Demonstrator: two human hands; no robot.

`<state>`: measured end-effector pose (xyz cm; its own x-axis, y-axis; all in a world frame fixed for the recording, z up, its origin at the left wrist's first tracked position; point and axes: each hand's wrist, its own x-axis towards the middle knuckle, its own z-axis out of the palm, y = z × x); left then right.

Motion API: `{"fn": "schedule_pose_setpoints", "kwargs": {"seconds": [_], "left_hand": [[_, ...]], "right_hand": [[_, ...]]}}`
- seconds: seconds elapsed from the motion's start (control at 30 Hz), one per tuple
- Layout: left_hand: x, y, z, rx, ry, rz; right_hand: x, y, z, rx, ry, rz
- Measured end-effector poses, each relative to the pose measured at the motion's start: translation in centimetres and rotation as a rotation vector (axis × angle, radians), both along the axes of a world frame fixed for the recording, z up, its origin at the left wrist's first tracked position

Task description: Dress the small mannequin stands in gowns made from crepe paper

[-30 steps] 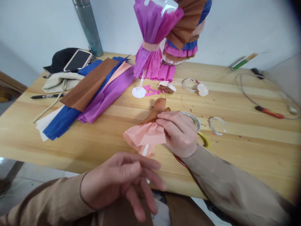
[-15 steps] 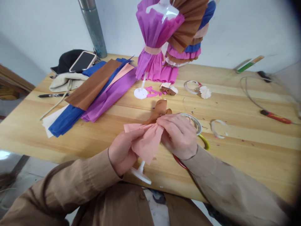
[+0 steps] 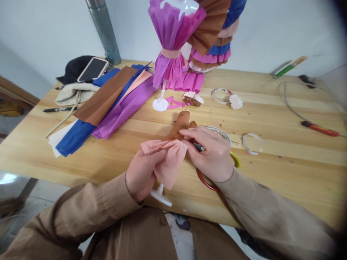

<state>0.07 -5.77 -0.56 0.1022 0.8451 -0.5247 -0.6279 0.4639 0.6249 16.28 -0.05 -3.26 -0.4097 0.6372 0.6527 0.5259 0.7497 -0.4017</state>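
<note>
Pink crepe paper (image 3: 169, 166) is gathered into pleats along its upper edge, over a small white stand (image 3: 161, 198) whose round foot shows below. My left hand (image 3: 143, 171) is closed around the paper's left part, with the thumb on top. A brown paper piece (image 3: 181, 124) rises behind the pink one. At the right end of the pleats is my right hand (image 3: 213, 153), index finger and thumb apart, the thumb by the paper's edge. Under that hand lie scissors with a red and yellow handle (image 3: 207, 182), partly hidden, beside a tape roll (image 3: 219, 133).
A purple paper dress on a stand (image 3: 176, 32) and a layered paper dress (image 3: 214, 54) stand at the back. Crepe paper strips (image 3: 108, 97), a phone (image 3: 93, 70) and a bottle (image 3: 104, 32) are at left. A glue gun (image 3: 320, 128) with cable lies at right.
My right fingers have loosened from a pinch on the pleated edge, and thumb and index finger are now apart. The right hand has shifted slightly right. My left hand keeps its hold.
</note>
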Motion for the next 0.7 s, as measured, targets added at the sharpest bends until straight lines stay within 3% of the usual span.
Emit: {"fn": "schedule_pose_setpoints", "kwargs": {"seconds": [0.17,0.3,0.5,0.7], "left_hand": [[0.0,-0.2,0.0,0.101,0.011,-0.110],[0.1,-0.2,-0.2,0.095,0.046,-0.101],[0.1,-0.3,0.0,0.101,0.058,-0.108],[0.4,-0.2,0.4,0.078,0.081,-0.105]], "right_hand": [[-0.1,0.2,0.5,-0.196,0.087,-0.023],[0.1,0.6,0.3,-0.300,0.160,-0.058],[0.1,0.5,0.5,-0.301,0.161,-0.062],[0.8,-0.4,0.5,-0.168,-0.040,-0.031]]}}
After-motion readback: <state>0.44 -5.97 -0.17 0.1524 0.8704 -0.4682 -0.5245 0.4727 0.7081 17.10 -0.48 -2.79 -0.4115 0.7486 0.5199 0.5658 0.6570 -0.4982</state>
